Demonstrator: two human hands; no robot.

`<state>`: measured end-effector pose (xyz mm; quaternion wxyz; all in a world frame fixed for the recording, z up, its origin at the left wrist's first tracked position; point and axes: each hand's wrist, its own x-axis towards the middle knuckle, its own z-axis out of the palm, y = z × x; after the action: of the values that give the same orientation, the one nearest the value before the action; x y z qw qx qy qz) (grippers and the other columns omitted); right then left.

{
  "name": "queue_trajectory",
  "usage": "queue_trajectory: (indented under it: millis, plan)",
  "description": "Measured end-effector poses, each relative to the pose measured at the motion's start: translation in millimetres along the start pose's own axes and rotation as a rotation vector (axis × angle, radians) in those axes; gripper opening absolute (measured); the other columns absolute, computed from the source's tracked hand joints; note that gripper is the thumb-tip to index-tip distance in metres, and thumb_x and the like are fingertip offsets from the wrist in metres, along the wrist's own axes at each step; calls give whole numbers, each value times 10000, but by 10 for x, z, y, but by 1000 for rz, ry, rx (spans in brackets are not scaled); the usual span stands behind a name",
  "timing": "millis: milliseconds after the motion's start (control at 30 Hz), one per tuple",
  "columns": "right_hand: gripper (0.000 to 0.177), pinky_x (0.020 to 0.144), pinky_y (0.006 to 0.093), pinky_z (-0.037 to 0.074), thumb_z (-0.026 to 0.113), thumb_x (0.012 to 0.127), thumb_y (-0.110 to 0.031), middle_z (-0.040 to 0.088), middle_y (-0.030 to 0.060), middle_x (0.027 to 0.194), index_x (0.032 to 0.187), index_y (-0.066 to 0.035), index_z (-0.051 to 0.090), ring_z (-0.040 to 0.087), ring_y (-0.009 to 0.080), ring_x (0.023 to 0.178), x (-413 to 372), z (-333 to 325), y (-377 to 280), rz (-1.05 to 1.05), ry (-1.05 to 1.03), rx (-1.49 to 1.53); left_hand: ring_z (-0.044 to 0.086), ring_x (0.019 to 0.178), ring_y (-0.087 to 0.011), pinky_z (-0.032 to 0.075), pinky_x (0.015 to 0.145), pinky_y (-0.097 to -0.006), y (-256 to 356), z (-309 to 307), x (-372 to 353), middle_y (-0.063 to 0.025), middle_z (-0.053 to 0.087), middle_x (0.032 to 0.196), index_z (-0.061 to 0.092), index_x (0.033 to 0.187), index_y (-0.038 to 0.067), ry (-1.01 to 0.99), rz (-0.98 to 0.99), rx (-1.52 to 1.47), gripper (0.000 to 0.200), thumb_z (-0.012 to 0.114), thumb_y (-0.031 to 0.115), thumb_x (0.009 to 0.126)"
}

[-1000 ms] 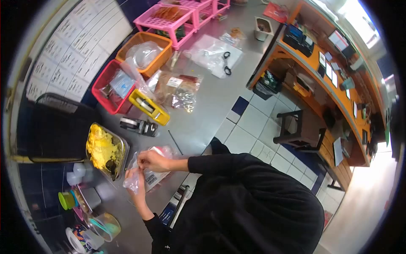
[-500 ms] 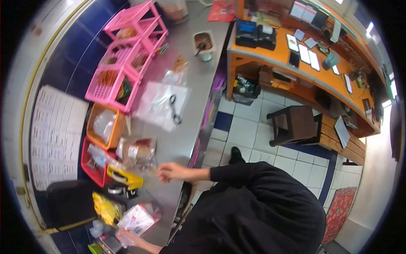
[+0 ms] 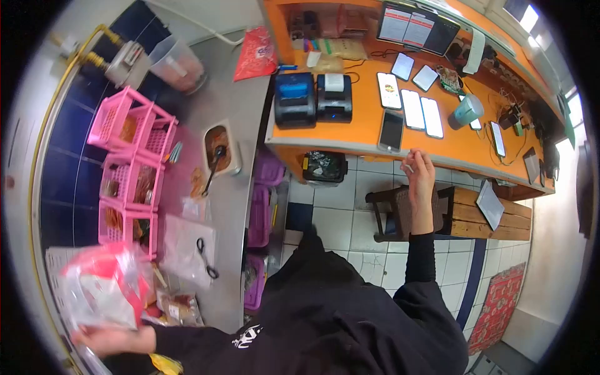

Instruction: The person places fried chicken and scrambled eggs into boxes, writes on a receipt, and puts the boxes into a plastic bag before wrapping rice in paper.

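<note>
At the lower left, my left hand (image 3: 103,339) holds a clear plastic bag (image 3: 106,287) with red and white contents. The bag is raised beside the pink racks, and motion blurs it. My right hand (image 3: 420,170) is in the air just off the front edge of the orange desk (image 3: 362,140), near a dark phone (image 3: 391,130). Its fingers are bent together, and anything between them is too small to name.
On the steel counter (image 3: 231,250) are pink racks (image 3: 128,181), a tray of brown food (image 3: 222,147) with a ladle, and black scissors (image 3: 206,257) on plastic sheets. Several phones, two black printers (image 3: 295,103) and a monitor (image 3: 415,26) stand on the desk. A dark stool (image 3: 400,209) stands below.
The view has shifted toward the desk. My right hand has moved from over the counter to the desk edge. My left hand has lifted the bag from the counter's lower end.
</note>
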<state>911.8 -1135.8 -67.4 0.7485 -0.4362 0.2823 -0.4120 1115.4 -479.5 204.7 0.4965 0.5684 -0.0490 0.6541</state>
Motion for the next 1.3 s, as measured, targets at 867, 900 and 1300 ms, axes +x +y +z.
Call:
queue_trajectory:
  millis: [867,900,1300]
  plan:
    - [256,862,408,474,592,916,-330,604,3,1010,1084,-141,551,562,160,992,3887,971,297,56,128,465,488,1183,-311,430,1026,-387,-2515,5158,-3675,-186,476,1261,433,1269,-23,-932,-1475,-245,456,620,180,907]
    - [276,864,414,475,584,918,-344,594,7,1026,1098,-139,540,558,160,987,3871,1040,267,71,152,467,479,1191,-319,428,1028,-389,-2365,5191,-3649,-196,458,1277,416,1283,-30,-906,-1532,-236,469,613,177,910]
    - [506,947,451,446,585,922,-282,474,70,1306,1358,-154,362,463,215,1206,3748,911,307,-27,-47,341,359,1290,-325,340,1046,-431,-320,5281,-4006,-254,278,1411,309,1379,-47,-682,-764,-9,568,572,102,899]
